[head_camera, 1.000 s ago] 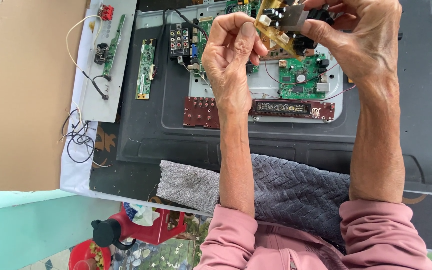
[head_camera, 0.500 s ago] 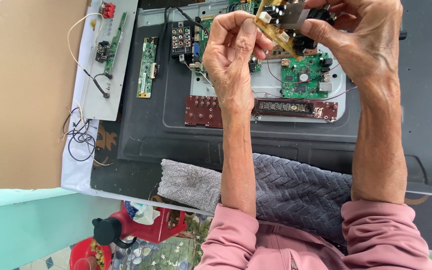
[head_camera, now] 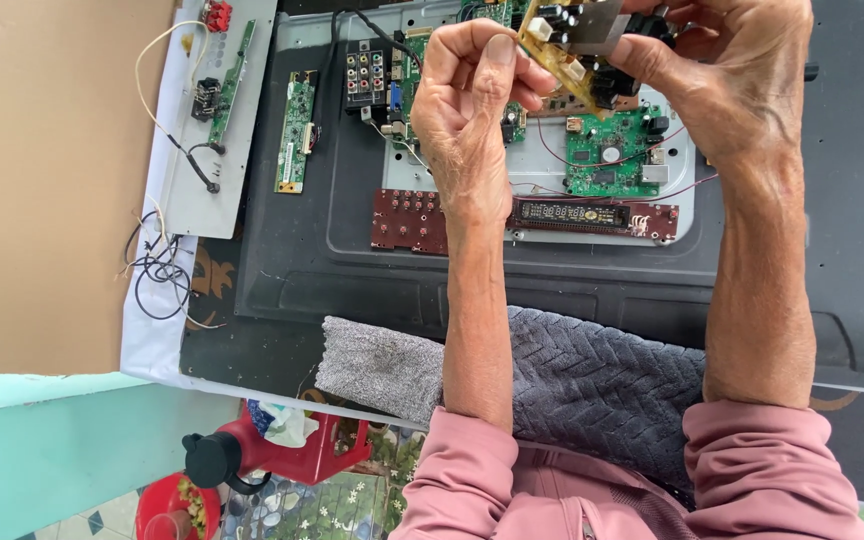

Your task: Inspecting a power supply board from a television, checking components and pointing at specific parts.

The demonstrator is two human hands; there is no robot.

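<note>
Both hands are raised near the top edge of the view, closed together on a small yellowish circuit board (head_camera: 564, 45) that carries dark round parts and a grey metal piece. Left hand (head_camera: 467, 110), at about 11 o'clock from the picture's middle, pinches the board's lower left edge between thumb and curled fingers; right hand (head_camera: 727, 85), at about 1 o'clock, grips the board's upper right end, fingers wrapped over it, and the board tilts down toward the left. Just below the board, at 6 o'clock from it, a green circuit board (head_camera: 612, 160) lies on a pale grey metal plate (head_camera: 542, 165), thin red wires running off it. Further down sits a long dark red board (head_camera: 402, 220) with a dark display strip (head_camera: 570, 213). At 9 o'clock from the left hand a black connector block (head_camera: 364, 75) stands, then a narrow green strip board (head_camera: 295, 130), all on the black back panel (head_camera: 292, 270) of a flat appliance. Farther left, a grey metal bracket (head_camera: 192, 195) holds small parts and loose white and black wires (head_camera: 157, 265). At 6 o'clock, both forearms cross a grey knitted cloth (head_camera: 392, 360) toward pink sleeves (head_camera: 752, 460). At 7 o'clock below, a red stool (head_camera: 302, 460) and a black jug (head_camera: 212, 458) stand on the floor.
</note>
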